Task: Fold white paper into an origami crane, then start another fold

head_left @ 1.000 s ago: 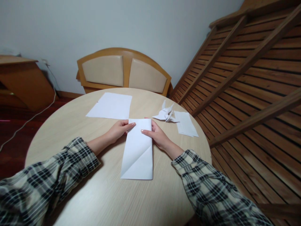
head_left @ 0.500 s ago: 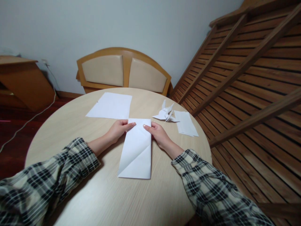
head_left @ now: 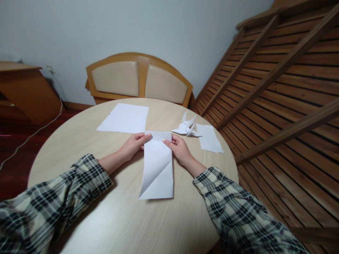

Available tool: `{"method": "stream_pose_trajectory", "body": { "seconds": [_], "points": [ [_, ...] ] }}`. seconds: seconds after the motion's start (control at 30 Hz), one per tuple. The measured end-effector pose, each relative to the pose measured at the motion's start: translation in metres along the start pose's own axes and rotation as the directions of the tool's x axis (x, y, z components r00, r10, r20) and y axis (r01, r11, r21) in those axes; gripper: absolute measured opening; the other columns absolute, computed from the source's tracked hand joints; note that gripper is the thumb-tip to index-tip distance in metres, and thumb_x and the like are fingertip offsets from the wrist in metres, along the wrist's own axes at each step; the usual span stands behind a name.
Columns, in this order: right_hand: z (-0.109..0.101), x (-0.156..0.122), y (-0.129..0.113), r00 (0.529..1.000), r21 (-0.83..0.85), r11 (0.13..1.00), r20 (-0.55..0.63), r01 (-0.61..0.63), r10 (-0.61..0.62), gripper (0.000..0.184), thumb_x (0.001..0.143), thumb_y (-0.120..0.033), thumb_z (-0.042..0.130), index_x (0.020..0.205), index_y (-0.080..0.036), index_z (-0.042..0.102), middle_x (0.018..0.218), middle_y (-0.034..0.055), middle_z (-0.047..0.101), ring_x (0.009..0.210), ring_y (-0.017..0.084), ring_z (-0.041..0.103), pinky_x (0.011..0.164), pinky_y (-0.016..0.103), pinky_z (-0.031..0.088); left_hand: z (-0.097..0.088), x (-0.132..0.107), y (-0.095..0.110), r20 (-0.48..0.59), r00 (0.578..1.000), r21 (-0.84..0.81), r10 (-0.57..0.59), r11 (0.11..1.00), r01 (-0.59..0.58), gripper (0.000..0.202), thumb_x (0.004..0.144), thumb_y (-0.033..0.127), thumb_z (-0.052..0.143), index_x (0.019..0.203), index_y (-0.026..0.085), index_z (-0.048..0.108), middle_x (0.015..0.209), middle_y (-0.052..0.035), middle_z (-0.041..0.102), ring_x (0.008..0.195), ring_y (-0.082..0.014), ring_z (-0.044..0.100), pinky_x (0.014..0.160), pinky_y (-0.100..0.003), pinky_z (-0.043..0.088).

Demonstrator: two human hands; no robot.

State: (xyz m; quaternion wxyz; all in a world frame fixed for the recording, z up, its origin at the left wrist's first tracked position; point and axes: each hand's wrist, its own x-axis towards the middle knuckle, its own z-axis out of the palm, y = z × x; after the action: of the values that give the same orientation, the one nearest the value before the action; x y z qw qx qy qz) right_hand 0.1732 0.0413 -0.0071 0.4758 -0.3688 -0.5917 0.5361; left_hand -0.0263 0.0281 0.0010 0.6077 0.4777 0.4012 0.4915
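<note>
1. While both hands grip one folded paper [head_left: 158, 157], its long axis runs from the far end, between the thumbs, back towards the wearer's body.
2. Pinched over the far left corner, the left hand [head_left: 133, 146] has its thumb on top and its other fingers partly hidden at the edge.
3. On the opposite long edge, the right hand [head_left: 181, 149] clamps the paper the same way, its thumb a little nearer the body than the left one. A gap of paper separates the two thumbs.
4. A slanting crease climbs from the near left corner to the right edge; the right hand is the closer of the two to its upper end.
5. The paper lies over the middle of the round worktop [head_left: 111, 215], its near end reaching towards the body. A shadow shows below that end; whether it touches wood I cannot tell.
6. Beyond the left hand lies a flat sheet [head_left: 124, 118]; beyond the right are a folded bird [head_left: 186, 127] and some loose papers [head_left: 211, 139], just beside each other.
</note>
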Motion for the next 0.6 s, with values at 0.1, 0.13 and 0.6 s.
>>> {"method": "stream_pose_trajectory", "body": {
  "seconds": [0.1, 0.13, 0.6],
  "points": [
    [-0.0008, 0.0008, 0.0019, 1.000, -0.025, 1.000, 0.012, 0.000, 0.000, 0.030, 0.072, -0.040, 0.074, 0.091, -0.019, 0.065, 0.090, 0.0037, 0.070, 0.078, 0.018, 0.063, 0.071, 0.033, 0.051, -0.0007, 0.0004, -0.0014, -0.008, 1.000, 0.002, 0.022, 1.000, -0.022, 0.036, 0.070, 0.047, 0.077, 0.073, 0.012, 0.068, 0.068, -0.0062, 0.066, 0.058, -0.0149, 0.057, 0.055, -0.027, 0.045],
    [-0.0010, 0.0009, 0.0027, 1.000, -0.037, 0.999, 0.018, 0.001, -0.001, 0.029, 0.072, -0.041, 0.074, 0.090, -0.019, 0.065, 0.089, 0.0036, 0.070, 0.077, 0.017, 0.063, 0.070, 0.032, 0.050, -0.0010, 0.0006, -0.0021, -0.009, 1.000, 0.006, 0.022, 1.000, -0.022, 0.036, 0.070, 0.046, 0.077, 0.072, 0.012, 0.067, 0.067, -0.0062, 0.066, 0.057, -0.0147, 0.057, 0.055, -0.027, 0.044],
    [0.0015, -0.0005, 0.0021, 1.000, -0.054, 0.999, 0.014, -0.005, 0.005, 0.032, 0.072, -0.047, 0.073, 0.082, -0.018, 0.063, 0.080, 0.0030, 0.066, 0.070, 0.016, 0.057, 0.061, 0.028, 0.044, 0.0043, -0.0028, 0.0038, -0.108, 0.994, 0.096, -0.001, 0.995, 0.012, 0.037, 0.062, 0.045, 0.081, 0.070, 0.012, 0.066, 0.067, -0.0054, 0.068, 0.056, -0.0151, 0.057, 0.053, -0.028, 0.043]
  ]
}}
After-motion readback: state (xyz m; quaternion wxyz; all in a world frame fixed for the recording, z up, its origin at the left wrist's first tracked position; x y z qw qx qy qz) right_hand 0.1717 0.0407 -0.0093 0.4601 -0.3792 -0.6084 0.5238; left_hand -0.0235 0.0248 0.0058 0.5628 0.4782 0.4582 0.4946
